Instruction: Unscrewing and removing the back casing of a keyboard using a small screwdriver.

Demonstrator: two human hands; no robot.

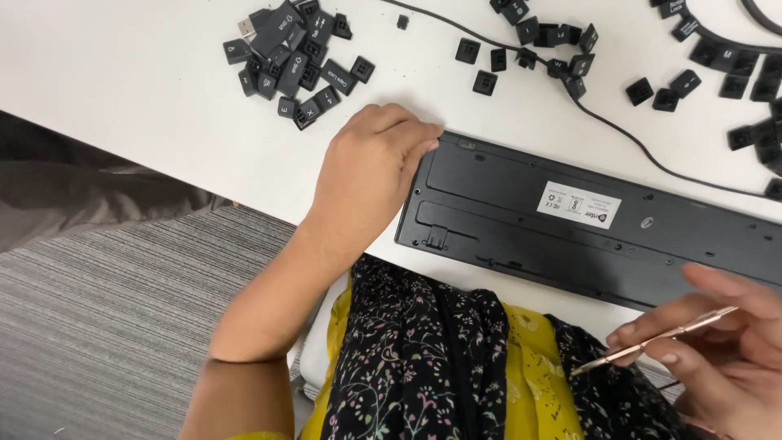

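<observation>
One upturned black keyboard [586,220] lies centre-right under my left hand [371,175], fingers loosely curled over its left end, while my right hand [717,350] pinches one slim metal tool [652,341] at lower right.

Head view, steeply downward, close over table [147,106]

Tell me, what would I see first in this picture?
A black keyboard lies upside down on the white table, with the left hand pressing on its left end. Loose black keycaps lie scattered along the far side. At the lower right, the right hand holds a thin metal tool.
</observation>
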